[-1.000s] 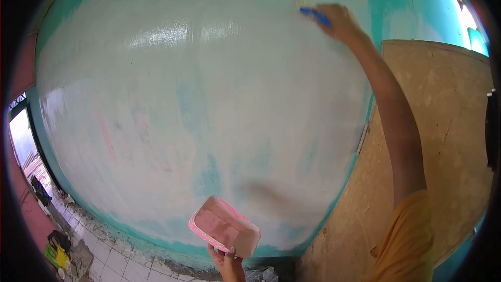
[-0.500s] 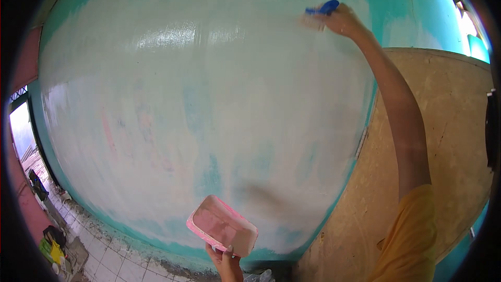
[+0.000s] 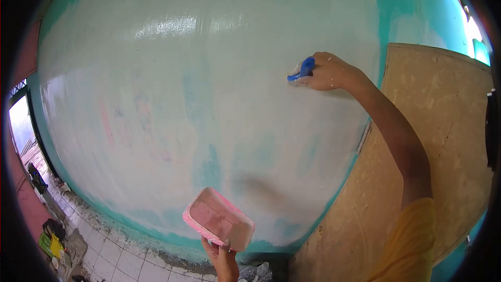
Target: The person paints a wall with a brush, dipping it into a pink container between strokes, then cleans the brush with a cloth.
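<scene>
My right hand is raised against the wall and grips a blue-handled brush whose pale bristles press on the wet whitish coat. The wall is turquoise, mostly covered in shiny white paint, with faint pink and blue marks showing through. Low in the view, my left hand holds a pink rectangular paint tray by its near edge, tilted toward the wall. The tray's inside looks pinkish-white.
A large plywood board leans against the wall to the right, just beyond my right arm. White floor tiles run along the wall's base. Bags and small items lie on the floor at far left, near a bright doorway.
My right hand has swept the brush down the wall from near the top to about mid-height. The pink tray in my left hand has stayed almost still.
</scene>
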A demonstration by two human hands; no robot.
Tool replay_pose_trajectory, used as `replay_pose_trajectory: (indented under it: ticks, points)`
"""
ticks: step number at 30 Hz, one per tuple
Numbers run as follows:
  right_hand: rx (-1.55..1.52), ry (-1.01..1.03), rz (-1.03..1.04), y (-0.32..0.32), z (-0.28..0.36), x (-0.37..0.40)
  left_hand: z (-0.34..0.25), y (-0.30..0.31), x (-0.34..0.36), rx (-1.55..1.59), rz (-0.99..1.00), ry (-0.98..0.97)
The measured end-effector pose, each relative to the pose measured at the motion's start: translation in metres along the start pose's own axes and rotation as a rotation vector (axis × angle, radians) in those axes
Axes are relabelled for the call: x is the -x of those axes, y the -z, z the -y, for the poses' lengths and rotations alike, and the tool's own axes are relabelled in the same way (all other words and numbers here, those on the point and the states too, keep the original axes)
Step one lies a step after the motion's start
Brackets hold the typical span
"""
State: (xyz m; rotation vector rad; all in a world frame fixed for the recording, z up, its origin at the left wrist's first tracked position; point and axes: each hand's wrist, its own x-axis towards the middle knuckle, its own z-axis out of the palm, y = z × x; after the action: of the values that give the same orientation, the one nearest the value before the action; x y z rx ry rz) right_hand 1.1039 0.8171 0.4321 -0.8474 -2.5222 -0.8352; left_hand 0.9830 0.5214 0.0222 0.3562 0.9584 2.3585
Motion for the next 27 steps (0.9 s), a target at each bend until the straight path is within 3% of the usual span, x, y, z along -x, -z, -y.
replay_pose_trajectory:
  ticks: [1,3,7,8,10,11,13,14,16,20,21,23,27]
  points:
    - [-0.091,0.071,0.094,0.004,0.004,0.000,0.001,0.000,0.000,-0.001,-0.019,0.007]
    - [0.000,0.028,0.021,0.018,0.002,-0.010,-0.001,0.001,0.001,-0.001,-0.005,0.010]
    - [0.024,-0.079,-0.369,0.041,-0.060,-0.064,-0.001,0.003,0.000,-0.091,0.008,0.041]
    - [0.025,-0.076,-0.371,0.056,-0.064,-0.072,0.000,0.004,0.000,-0.088,0.007,0.039]
    - [-0.104,-0.191,-0.596,0.086,-0.065,-0.077,0.000,0.006,-0.001,-0.102,-0.025,0.047]
    - [-0.104,-0.189,-0.595,0.086,-0.062,-0.078,0.000,0.007,-0.001,-0.101,-0.027,0.047]
    - [-0.072,-0.123,-0.985,0.082,-0.062,-0.084,0.000,0.007,-0.002,-0.107,-0.072,0.059]
    - [-0.073,-0.121,-0.987,0.075,-0.060,-0.084,0.000,0.007,-0.002,-0.105,-0.072,0.057]
    - [0.154,0.009,-0.770,0.048,-0.056,-0.077,0.000,0.007,-0.004,-0.102,-0.105,0.073]
    - [0.111,0.178,-0.306,0.017,0.005,-0.027,-0.002,0.006,-0.006,-0.107,-0.040,0.096]
    - [0.113,0.178,-0.303,0.011,0.018,-0.018,-0.001,0.003,-0.006,-0.109,-0.026,0.062]
    - [-0.028,0.135,-0.043,0.003,0.036,-0.005,-0.002,-0.001,-0.005,-0.115,-0.016,0.030]
    - [-0.010,0.087,0.130,0.021,0.032,-0.023,-0.001,-0.001,-0.003,0.003,0.017,0.042]
